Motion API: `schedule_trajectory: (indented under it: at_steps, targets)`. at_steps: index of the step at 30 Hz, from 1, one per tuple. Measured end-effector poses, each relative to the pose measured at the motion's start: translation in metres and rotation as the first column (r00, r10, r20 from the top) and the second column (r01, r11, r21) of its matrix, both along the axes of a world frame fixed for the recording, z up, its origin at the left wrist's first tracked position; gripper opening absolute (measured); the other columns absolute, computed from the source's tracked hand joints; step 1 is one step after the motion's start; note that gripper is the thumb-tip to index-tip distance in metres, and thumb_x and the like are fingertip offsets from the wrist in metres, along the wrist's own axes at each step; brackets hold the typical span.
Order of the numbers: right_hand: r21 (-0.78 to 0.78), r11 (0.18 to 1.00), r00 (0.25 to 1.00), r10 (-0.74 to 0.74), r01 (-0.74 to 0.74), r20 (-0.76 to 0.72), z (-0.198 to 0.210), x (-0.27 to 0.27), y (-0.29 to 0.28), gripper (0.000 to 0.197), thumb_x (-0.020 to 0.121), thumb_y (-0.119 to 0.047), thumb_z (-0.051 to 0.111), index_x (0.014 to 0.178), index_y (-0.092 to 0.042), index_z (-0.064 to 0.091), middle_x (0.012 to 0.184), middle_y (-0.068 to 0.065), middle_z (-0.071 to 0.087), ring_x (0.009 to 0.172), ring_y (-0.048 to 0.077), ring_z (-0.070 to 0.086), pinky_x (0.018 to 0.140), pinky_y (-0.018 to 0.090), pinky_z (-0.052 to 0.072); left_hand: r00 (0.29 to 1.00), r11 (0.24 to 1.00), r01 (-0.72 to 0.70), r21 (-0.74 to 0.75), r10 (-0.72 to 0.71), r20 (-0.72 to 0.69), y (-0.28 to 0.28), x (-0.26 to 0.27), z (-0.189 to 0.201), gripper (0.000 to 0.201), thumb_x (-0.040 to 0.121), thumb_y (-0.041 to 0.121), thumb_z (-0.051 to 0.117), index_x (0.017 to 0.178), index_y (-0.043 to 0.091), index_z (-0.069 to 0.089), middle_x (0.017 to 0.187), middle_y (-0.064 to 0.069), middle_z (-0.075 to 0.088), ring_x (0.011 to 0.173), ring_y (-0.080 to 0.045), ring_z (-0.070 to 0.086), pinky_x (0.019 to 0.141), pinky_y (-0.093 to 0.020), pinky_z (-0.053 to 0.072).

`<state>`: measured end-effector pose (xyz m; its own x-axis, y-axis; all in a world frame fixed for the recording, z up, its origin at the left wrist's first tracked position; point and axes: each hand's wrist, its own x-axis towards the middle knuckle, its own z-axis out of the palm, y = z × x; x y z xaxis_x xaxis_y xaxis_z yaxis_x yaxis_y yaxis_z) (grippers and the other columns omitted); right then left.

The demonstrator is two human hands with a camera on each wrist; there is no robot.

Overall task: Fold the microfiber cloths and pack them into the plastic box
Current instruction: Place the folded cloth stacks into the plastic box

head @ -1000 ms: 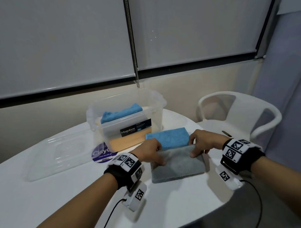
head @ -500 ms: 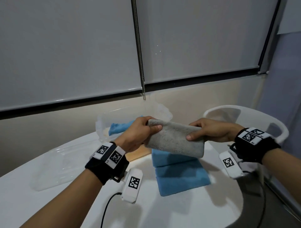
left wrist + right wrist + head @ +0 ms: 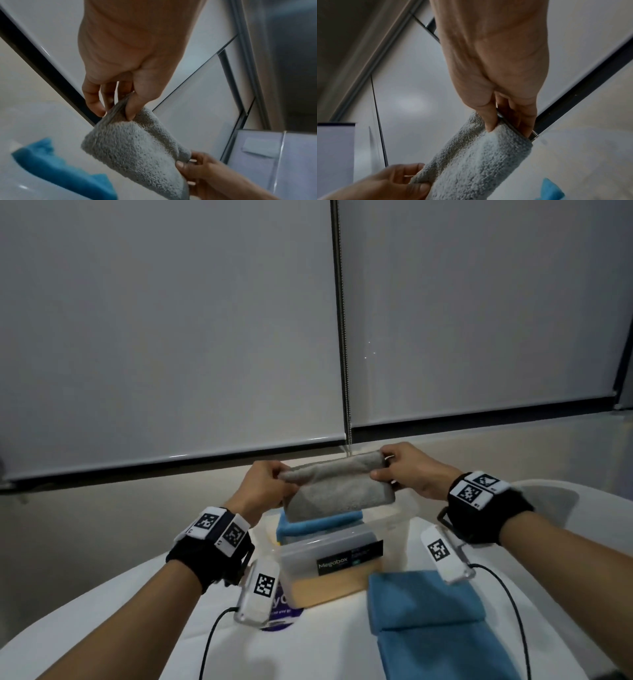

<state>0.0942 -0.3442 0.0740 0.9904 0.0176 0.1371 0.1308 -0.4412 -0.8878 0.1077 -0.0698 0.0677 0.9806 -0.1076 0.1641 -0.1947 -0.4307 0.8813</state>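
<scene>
Folded grey cloth point(image 3: 337, 491) is pinched at each end by left hand point(image 3: 265, 487) and right hand point(image 3: 409, 474) above the box point(image 3: 394, 520); it should be lowered level, pinches released only once seated on the blue cloth point(image 3: 318, 525) below.

Item: partly hidden and cropped textiles

Blue cloth point(image 3: 442, 631) at 5 o'clock runs off the bottom edge; grey cloth point(image 3: 337, 493) covers the boxed blue cloth point(image 3: 318, 523).
</scene>
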Motion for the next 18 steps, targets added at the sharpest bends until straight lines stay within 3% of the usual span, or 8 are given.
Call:
schedule_trajectory:
  at_steps: [4,7,11,13,16,18]
  targets:
    - [-0.185,0.983,0.998,-0.033,0.022,-0.054,-0.011,0.031,0.024,0.026,0.084,0.004,0.071,0.106,-0.005,0.059,0.097,0.017,0.064,0.085,0.029,0.067,0.071,0.041,0.061,0.997,0.976,-0.065,0.208,0.074,-0.034,0.015,0.027,-0.017,0.029,0.075,0.000,0.075,0.102,0.007,0.067,0.100,-0.020,0.070,0.079,-0.025,0.066,0.067,-0.036,0.059]
    - [-0.312,0.949,0.987,-0.079,0.030,-0.143,-0.027,0.046,0.033,0.034,0.079,0.000,0.078,0.106,-0.003,0.057,0.100,0.022,0.065,0.088,0.034,0.071,0.074,0.048,0.062,0.993,0.924,-0.028,0.381,0.071,-0.099,0.018,0.035,-0.030,0.047,0.075,0.003,0.076,0.115,0.011,0.055,0.102,-0.015,0.066,0.074,-0.025,0.070,0.066,-0.037,0.063]
    - [-0.519,0.855,0.971,-0.121,-0.004,-0.207,-0.043,0.053,0.042,0.044,0.080,-0.013,0.082,0.112,0.001,0.056,0.108,0.020,0.063,0.093,0.033,0.069,0.074,0.044,0.062,0.994,0.790,0.019,0.613,0.050,-0.095,0.014,0.041,-0.043,0.068,0.071,0.008,0.082,0.127,0.011,0.044,0.113,-0.012,0.058,0.087,-0.027,0.071,0.074,-0.039,0.063]
    - [-0.602,0.798,0.966,-0.133,-0.027,-0.220,-0.051,0.054,0.045,0.048,0.080,-0.019,0.081,0.114,-0.005,0.050,0.107,0.013,0.059,0.091,0.027,0.065,0.064,0.037,0.058,0.996,0.686,0.033,0.727,0.036,-0.079,0.008,0.042,-0.045,0.071,0.067,0.011,0.086,0.127,0.008,0.047,0.118,-0.012,0.057,0.098,-0.027,0.067,0.081,-0.035,0.060]
    - [-0.692,0.719,0.971,-0.110,-0.068,-0.210,-0.058,0.056,0.046,0.035,0.080,-0.025,0.077,0.101,-0.009,0.055,0.099,0.008,0.062,0.081,0.022,0.061,0.054,0.027,0.044,1.000,0.575,0.028,0.818,-0.024,-0.018,-0.003,0.044,-0.044,0.056,0.070,0.014,0.085,0.117,0.006,0.057,0.117,-0.012,0.060,0.102,-0.028,0.063,0.081,-0.033,0.056]
    - [-0.675,0.736,0.983,-0.086,-0.048,-0.164,-0.057,0.056,0.048,0.025,0.080,-0.021,0.077,0.094,-0.005,0.063,0.093,0.008,0.067,0.079,0.021,0.064,0.056,0.025,0.047,0.996,0.548,0.003,0.836,-0.073,0.044,-0.009,0.043,-0.042,0.032,0.079,0.014,0.074,0.109,0.007,0.064,0.112,-0.013,0.064,0.097,-0.029,0.065,0.080,-0.035,0.055]
